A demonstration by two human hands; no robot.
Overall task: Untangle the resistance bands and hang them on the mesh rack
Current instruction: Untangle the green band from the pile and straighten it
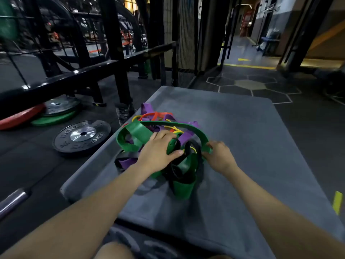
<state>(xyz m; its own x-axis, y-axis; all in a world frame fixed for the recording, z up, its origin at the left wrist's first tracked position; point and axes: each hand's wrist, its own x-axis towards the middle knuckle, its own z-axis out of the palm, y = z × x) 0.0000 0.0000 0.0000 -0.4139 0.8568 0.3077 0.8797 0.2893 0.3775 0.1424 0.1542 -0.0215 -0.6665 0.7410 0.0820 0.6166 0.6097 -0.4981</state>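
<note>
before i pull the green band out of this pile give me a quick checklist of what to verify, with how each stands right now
1. Left hand on the green band: ok, fingers and thumb curl round a fold of it.
2. Right hand on the same band: ok, it pinches the loop's right side.
3. Green band free of the others: not ok, purple band, black band and yellow band thread through it.
4. Pile resting on the grey mat: ok.
5. Which band lies on top: cannot tell, motion blur.
6. Free hook on the mesh rack: cannot tell.
</note>
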